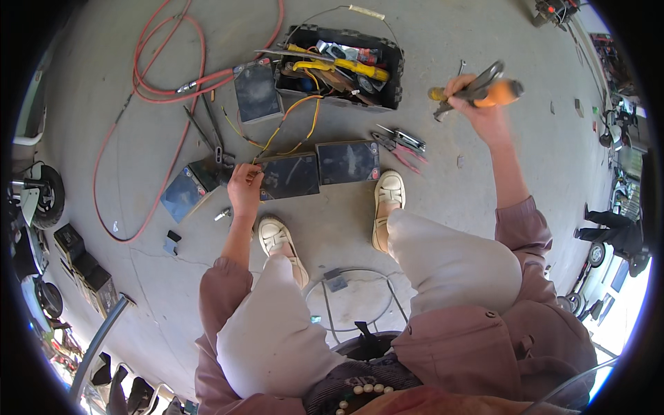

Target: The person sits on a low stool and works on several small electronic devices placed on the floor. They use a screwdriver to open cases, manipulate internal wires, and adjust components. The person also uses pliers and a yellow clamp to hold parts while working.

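Probably wiring step: left hand (245, 185) at left end of middle battery (290, 178), grip we can't tell; right hand (472, 107) clasps tools (499, 93). Next likely needs steady left fingers.

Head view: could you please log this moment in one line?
left hand: at black battery corner; right hand: gripping blurred tools; crate: tool-filled
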`<state>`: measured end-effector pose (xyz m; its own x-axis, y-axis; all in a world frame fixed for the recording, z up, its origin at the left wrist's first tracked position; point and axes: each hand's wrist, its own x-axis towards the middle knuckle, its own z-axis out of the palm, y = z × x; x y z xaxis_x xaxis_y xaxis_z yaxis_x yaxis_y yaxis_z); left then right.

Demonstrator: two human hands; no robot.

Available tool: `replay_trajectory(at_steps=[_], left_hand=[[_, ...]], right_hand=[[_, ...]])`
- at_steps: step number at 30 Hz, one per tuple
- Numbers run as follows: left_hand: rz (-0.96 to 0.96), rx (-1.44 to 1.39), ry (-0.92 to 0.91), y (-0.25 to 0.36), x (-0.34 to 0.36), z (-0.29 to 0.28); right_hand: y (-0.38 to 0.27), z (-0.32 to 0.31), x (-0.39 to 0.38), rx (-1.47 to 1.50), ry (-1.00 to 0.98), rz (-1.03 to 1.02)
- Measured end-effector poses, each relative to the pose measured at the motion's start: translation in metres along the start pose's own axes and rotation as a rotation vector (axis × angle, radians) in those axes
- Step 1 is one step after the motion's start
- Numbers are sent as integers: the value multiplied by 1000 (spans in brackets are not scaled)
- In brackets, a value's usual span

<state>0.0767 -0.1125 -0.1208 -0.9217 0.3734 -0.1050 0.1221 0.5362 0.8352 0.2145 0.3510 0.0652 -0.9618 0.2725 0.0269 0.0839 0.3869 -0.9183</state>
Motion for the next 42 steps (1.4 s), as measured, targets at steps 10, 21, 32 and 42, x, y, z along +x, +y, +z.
replay_trajectory(at_steps=[10, 21, 32, 42], left_hand=[[15, 21, -47, -1, 3, 4], [49, 58, -65, -3, 5, 2], [14, 74, -71, -2, 4, 2], [31, 60, -83, 2, 3, 8]], right_hand=[[168, 43, -80, -944, -394, -304], [190, 37, -95, -1041, -356, -323], [239, 43, -144, -406, 521, 606], [259, 22, -172, -480, 350, 824]])
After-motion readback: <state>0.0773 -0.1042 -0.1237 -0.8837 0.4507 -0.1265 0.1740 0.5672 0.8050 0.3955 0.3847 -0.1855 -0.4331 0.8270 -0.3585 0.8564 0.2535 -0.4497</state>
